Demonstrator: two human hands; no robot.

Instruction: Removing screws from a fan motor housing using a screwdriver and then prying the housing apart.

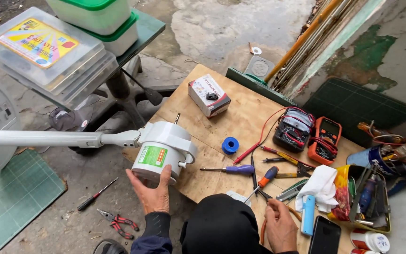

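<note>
My left hand cups the lower rear of a white fan motor housing with a green label; the housing is joined to a long white pole running off to the left. It rests at the near left corner of a wooden board. My right hand lies on the board's near edge, fingers curled around a thin orange-handled tool, close to a screwdriver with an orange and blue handle. A purple-handled screwdriver lies between the two hands.
On the board: a small cardboard box, a blue tape roll, two multimeters, pliers, a white cloth, a phone, a full tool tin. Red pliers and a screwdriver lie on the floor. Plastic boxes stand at the back left.
</note>
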